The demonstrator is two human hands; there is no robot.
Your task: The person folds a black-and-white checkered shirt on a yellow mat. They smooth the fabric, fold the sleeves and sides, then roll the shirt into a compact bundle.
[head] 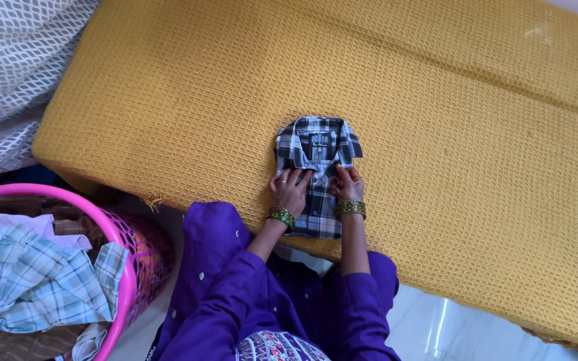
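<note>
A small folded plaid shirt [317,157], dark blue and white with its collar at the far end, lies on the mustard waffle-weave bed cover [436,134] near the bed's front edge. My left hand [290,190] rests flat on the shirt's left half, fingers spread. On the right half my right hand [349,185] presses down, fingers pointing toward the collar. Both wrists carry green and gold bangles. My purple sleeves and dress fill the bottom centre.
A pink plastic laundry basket [128,267] stands on the floor at the lower left, holding a light blue checked cloth [35,281] and other garments. A grey patterned fabric [8,73] hangs at the upper left. White tiled floor [436,327] shows below the bed edge.
</note>
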